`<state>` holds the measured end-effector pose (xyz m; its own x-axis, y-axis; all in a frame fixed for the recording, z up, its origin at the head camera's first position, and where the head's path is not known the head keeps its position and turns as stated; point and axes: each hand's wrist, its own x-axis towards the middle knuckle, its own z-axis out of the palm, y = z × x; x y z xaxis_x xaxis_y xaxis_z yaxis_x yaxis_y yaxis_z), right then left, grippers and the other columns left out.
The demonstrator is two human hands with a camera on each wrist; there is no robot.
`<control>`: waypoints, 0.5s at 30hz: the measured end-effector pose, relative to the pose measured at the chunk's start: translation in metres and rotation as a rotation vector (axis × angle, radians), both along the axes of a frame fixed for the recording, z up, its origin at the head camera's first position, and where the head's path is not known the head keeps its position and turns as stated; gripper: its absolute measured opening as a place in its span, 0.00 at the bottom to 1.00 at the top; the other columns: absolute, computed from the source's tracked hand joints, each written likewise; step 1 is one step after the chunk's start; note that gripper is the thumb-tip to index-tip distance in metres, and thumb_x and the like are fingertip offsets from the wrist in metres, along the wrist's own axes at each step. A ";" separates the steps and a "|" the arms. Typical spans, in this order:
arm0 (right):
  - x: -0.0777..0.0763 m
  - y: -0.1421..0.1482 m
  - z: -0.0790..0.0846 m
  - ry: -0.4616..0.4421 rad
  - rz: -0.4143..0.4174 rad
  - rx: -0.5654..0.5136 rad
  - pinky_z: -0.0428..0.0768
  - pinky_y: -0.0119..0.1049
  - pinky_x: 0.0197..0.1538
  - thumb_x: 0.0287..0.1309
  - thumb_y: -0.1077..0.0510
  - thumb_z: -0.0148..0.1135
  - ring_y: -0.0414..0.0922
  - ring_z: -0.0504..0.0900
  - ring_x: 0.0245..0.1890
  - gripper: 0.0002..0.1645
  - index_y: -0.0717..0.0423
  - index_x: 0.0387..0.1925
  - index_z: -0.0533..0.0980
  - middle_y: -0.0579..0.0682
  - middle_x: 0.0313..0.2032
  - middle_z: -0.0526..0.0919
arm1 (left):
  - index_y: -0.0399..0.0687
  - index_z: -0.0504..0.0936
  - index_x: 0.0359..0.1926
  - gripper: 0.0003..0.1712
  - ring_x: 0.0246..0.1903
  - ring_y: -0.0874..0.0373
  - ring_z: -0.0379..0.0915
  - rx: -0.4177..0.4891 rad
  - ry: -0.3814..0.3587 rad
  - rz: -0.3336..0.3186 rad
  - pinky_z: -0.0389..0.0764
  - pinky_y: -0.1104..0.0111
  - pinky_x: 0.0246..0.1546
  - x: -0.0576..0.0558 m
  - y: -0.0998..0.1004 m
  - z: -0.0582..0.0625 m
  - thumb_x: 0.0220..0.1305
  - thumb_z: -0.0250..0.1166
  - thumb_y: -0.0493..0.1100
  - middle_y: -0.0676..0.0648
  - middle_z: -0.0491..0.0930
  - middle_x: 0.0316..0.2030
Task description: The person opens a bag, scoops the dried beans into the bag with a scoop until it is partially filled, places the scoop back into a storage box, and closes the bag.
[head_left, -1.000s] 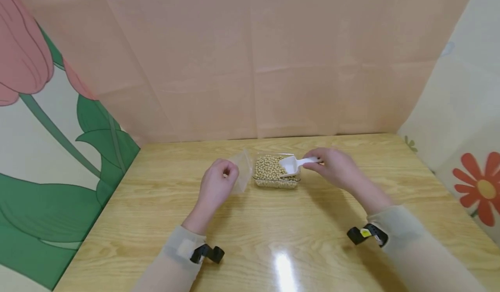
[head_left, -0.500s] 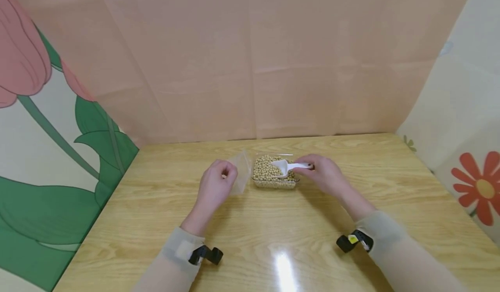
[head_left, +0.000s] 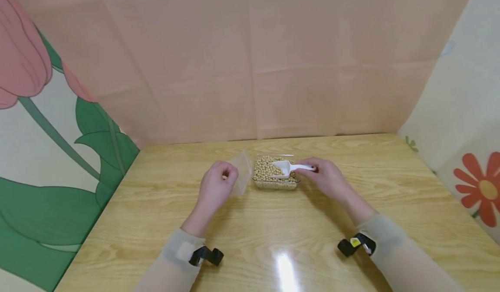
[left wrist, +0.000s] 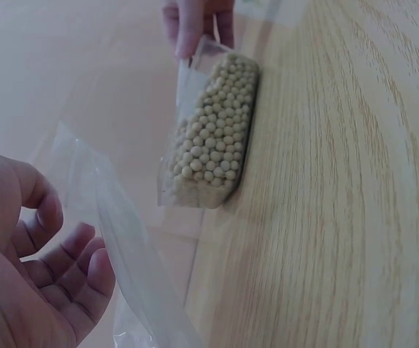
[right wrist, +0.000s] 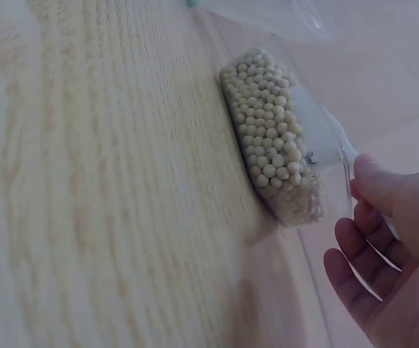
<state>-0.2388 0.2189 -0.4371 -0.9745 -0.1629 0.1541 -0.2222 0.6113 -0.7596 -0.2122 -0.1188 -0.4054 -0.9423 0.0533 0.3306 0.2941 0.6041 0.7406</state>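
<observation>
A clear rectangular container [head_left: 276, 185] filled with pale round beans [head_left: 263, 167], which look like soybeans, stands on the table. My right hand [head_left: 326, 178] pinches the handle of a white scoop [head_left: 285, 169]; the scoop's mouth points left and its front edge is in among the beans. Left of the container, my left hand [head_left: 217, 182] holds a clear plastic bag [head_left: 243, 175] by its upper part, apart from the container. In the left wrist view the bag [left wrist: 140, 268] hangs beside curled fingers. Whether anything lies inside the bag is hard to tell.
The wood-grain table [head_left: 250, 235] reaches back to a pink cloth backdrop [head_left: 250, 66]. Walls with a tulip print [head_left: 23, 53] and a red flower print [head_left: 486, 189] stand at left and right. Each wrist wears a small black camera [head_left: 207, 255].
My right hand has moved left and slightly down, carrying the scoop farther into the beans; over the last half second it barely shifts. My left hand and the bag stay nearly still.
</observation>
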 end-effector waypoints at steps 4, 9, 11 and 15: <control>-0.001 0.002 -0.005 -0.003 -0.008 -0.037 0.82 0.36 0.42 0.74 0.47 0.72 0.47 0.84 0.41 0.21 0.56 0.59 0.88 0.54 0.50 0.91 | 0.49 0.81 0.28 0.12 0.43 0.51 0.79 0.006 -0.005 -0.002 0.81 0.55 0.48 0.000 0.000 -0.001 0.72 0.63 0.39 0.47 0.84 0.42; 0.001 0.005 -0.007 -0.016 -0.020 -0.075 0.82 0.34 0.46 0.75 0.48 0.72 0.47 0.84 0.46 0.22 0.57 0.60 0.87 0.56 0.54 0.91 | 0.49 0.81 0.28 0.12 0.44 0.52 0.79 -0.001 0.004 -0.001 0.81 0.55 0.49 -0.002 0.000 -0.003 0.72 0.63 0.40 0.48 0.84 0.42; 0.002 0.006 -0.007 -0.020 -0.027 -0.078 0.83 0.35 0.47 0.75 0.47 0.72 0.48 0.85 0.48 0.22 0.57 0.60 0.87 0.57 0.55 0.90 | 0.49 0.81 0.28 0.12 0.44 0.51 0.79 -0.003 0.006 0.001 0.81 0.55 0.49 -0.002 0.001 -0.003 0.72 0.64 0.40 0.48 0.84 0.42; 0.004 0.008 -0.006 -0.026 -0.035 -0.077 0.83 0.40 0.53 0.75 0.45 0.71 0.51 0.86 0.53 0.25 0.56 0.62 0.86 0.57 0.59 0.89 | 0.49 0.80 0.27 0.12 0.43 0.52 0.79 -0.004 0.011 -0.002 0.81 0.55 0.49 -0.002 0.001 -0.004 0.72 0.63 0.39 0.48 0.84 0.42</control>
<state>-0.2346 0.2269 -0.4430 -0.9832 -0.1176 0.1398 -0.1819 0.5580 -0.8097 -0.2142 -0.1174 -0.4091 -0.9384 0.0563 0.3410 0.3034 0.6067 0.7347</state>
